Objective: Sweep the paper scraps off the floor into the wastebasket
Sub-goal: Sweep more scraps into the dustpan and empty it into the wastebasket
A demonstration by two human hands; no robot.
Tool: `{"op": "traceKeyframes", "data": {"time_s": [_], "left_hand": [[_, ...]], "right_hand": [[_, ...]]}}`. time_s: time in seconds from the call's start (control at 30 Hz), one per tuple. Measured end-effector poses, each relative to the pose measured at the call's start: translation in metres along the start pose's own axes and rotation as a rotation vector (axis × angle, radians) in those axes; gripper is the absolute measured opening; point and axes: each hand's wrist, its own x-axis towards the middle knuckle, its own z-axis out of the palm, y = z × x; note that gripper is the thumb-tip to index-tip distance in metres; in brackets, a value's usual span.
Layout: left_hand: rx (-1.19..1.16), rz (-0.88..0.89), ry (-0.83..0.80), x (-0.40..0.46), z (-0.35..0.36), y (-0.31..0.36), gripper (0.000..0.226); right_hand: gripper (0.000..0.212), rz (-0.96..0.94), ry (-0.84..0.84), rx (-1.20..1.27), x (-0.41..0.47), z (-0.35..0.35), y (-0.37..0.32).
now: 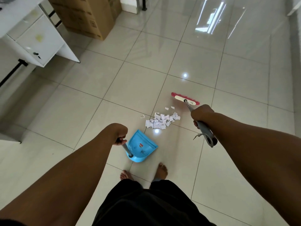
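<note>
A person is standing barefoot on a glossy beige tiled floor (pixel 228 79) reflecting ceiling lights. The paper scraps (pixel 160 120) are lying heaped just beyond the blue dustpan (pixel 141 146), whose small sticker is unreadable. The left hand (pixel 119 134) fingers are gripping the dustpan's handle; the right hand (pixel 201 115) fingers are gripping the broom (pixel 185 98). Cardboard boxes (pixel 88 15) are standing far beyond, markings illegible.
</note>
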Motion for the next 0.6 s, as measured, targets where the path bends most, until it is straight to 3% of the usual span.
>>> {"op": "traceKeyframes", "data": {"time_s": [0.33, 0.6], "left_hand": [[0.069, -0.03, -0.005, 0.05, -0.061, 0.037, 0.02], [0.354, 0.084, -0.057, 0.096, -0.14, 0.087, 0.02]], "right_hand": [[0.019, 0.187, -0.026, 0.23, 0.031, 0.014, -0.022], [0.027, 0.384, 0.02, 0.378, 0.014, 0.082, -0.051]]}}
